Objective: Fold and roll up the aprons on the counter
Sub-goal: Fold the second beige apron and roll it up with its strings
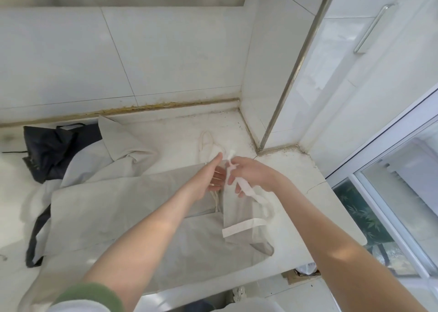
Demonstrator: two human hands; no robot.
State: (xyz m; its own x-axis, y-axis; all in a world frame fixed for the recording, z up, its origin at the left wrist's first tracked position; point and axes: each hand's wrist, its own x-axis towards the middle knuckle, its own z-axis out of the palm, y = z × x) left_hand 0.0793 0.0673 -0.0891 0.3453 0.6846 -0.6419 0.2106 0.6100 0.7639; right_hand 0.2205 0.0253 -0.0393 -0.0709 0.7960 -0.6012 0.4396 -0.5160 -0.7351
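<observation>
Across the middle of my view, running from centre down toward 7 o'clock, a beige apron [118, 212] lies spread on the white counter [296, 193], partly folded over itself. One flap with a white hem band is turned back at about 5 o'clock. From where I sit, both bare forearms reach in from the bottom edge and meet just below centre, over the apron's far right corner.

I see the left hand [211, 176] held with its fingers straight and spread loosely, palm turned toward the other hand, index finger pointing to 12 o'clock. It hovers at the cloth's edge; I cannot tell whether it touches the fabric. The right hand [253, 174], just beside it at its 3 o'clock, has its fingers curled around a white strap [248, 190], pinching it. One end of the strap sticks up past the fingertips and the rest trails back toward 5 o'clock onto the apron.

A cord loop [206, 138] rests on the counter just beyond the hands at 12 o'clock. At 9 o'clock a dark apron [52, 150] sits bunched against the tiled wall [166, 50], partly under a pale cloth [87, 167] that lies between it and the beige apron. A green sleeve [87, 295] with a white cuff shows on the left arm at 7 o'clock. At 4 o'clock a window [391, 169] borders the counter's right end, and a metal handle [372, 29] shows at 2 o'clock.
</observation>
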